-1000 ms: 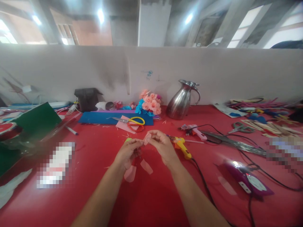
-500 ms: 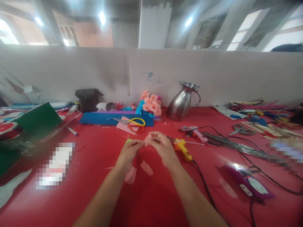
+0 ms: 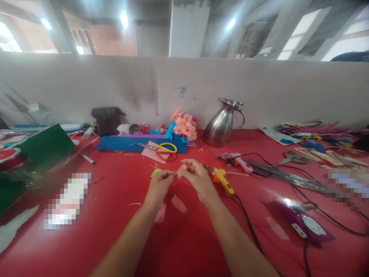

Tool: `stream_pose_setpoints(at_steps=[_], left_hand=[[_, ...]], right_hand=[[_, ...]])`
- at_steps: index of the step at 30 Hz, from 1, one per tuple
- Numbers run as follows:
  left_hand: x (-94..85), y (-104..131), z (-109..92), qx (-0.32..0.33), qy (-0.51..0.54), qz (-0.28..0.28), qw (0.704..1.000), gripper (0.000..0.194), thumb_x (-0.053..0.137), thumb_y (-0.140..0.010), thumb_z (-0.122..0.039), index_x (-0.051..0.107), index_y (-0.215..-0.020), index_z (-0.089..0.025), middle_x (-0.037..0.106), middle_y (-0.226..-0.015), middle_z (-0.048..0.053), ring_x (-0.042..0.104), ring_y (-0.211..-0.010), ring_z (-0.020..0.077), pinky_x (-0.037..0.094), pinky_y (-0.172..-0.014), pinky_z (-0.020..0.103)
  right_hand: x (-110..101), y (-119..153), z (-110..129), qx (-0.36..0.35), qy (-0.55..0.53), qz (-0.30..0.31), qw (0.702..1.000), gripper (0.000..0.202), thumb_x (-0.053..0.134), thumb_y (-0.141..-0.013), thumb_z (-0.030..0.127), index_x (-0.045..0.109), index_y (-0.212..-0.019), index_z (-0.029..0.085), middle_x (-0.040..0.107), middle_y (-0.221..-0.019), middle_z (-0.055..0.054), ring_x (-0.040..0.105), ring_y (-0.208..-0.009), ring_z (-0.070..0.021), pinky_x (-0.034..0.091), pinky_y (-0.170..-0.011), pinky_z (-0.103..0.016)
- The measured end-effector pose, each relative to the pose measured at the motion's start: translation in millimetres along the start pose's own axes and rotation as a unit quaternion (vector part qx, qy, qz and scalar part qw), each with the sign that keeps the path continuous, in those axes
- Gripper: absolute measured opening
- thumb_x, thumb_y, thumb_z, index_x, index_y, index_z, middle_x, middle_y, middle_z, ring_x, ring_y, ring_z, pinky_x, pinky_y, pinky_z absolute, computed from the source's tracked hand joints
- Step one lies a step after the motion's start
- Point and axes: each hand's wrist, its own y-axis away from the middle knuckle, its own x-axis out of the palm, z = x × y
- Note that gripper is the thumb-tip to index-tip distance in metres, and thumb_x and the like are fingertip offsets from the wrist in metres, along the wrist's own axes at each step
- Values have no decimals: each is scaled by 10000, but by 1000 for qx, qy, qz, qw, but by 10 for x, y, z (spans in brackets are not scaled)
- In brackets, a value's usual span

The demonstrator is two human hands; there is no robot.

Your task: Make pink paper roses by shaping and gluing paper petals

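Head view: my left hand (image 3: 158, 187) and right hand (image 3: 198, 180) pinch one small pink petal (image 3: 181, 170) between fingertips. Just right lies the yellow glue gun (image 3: 222, 180), on the red table (image 3: 115, 215).

the scene is brightly and evenly lit from above: two ceiling lamps (image 3: 124, 19) blow out to white spots, and windows (image 3: 341, 42) at the upper right are overexposed too. the red table (image 3: 184, 246) takes a soft sheen, with a hard glare spot on the purple device (image 3: 302, 221) at the right. shadows under the arms are faint and diffuse. the wide lens bends the view: the white partition (image 3: 86, 84) and ceiling beams curve and stretch toward the corners. sharpness falls off at the edges, and the whole frame is slightly soft. two patches are pixelated, left and right.
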Motion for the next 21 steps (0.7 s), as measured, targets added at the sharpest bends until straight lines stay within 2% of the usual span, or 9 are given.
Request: stream_pose_setpoints(at_steps=[4,15,17,21], left_hand=[[17,18,-29,15,-30,-5,999,140,672,-608,-277,666,-642,-142,601,-622,10,455,-551,88,327,-530,195],[19,-17,78,115,-154,-35,981,110,626,-651,-260,668,-621,-163,616,-623,16,478,-572,115,339,-553,209],[9,-12,55,105,-146,-19,984,118,632,-648,-272,679,-642,-164,615,-633,15,470,-561,106,333,-548,208],[-44,-13,-20,8,-59,53,997,180,619,-663,-316,680,-645,-147,595,-613,20,401,-488,72,296,-503,206]], right_hand=[[1,-1,-15,-1,11,-6,1000,301,626,-685,256,521,-965,216,590,-662,31,583,-673,-141,444,-718,-306],[3,-7,-49,0,23,-26,999,305,586,-651,202,528,-950,206,556,-665,41,537,-652,-128,422,-673,-279],[-4,-9,-48,-3,20,-23,1000,293,572,-657,194,527,-946,207,545,-652,44,532,-635,-125,418,-663,-276],[-23,-6,-26,-15,-2,-2,1000,308,554,-672,179,511,-975,213,543,-635,54,543,-621,-125,419,-695,-293]])
